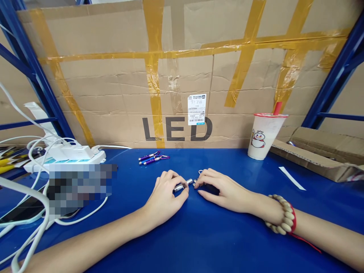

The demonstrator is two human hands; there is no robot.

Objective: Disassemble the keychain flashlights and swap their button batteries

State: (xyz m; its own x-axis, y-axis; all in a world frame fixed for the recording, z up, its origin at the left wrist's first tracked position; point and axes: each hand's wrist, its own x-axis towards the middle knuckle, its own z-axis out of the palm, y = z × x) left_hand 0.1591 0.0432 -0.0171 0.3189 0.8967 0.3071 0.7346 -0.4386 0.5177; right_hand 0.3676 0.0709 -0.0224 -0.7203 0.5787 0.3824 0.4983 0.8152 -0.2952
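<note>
A small silver tube, like a mini flashlight body (179, 187), lies between the thumb and curled fingers of my left hand (166, 195), its far end pointing right. Just beyond that end are a few tiny shiny round pieces (195, 182), possibly button cells. The fingertips of my right hand (220, 189) rest at these pieces, with thumb and forefinger apart. Part of a pale ring (200, 172) shows behind the right fingers; what it belongs to is hidden. Farther back on the blue table (199, 239) lie two purple mini flashlights with clips (153, 158).
At left are a white power strip (98, 156), tangled white cables (42, 197), a phone (22, 210) and a blurred-out patch. A drink cup (265, 138) stands at back right, near a paper strip (292, 178) and an open cardboard tray (307, 161). A large carton (122, 94) walls off the back.
</note>
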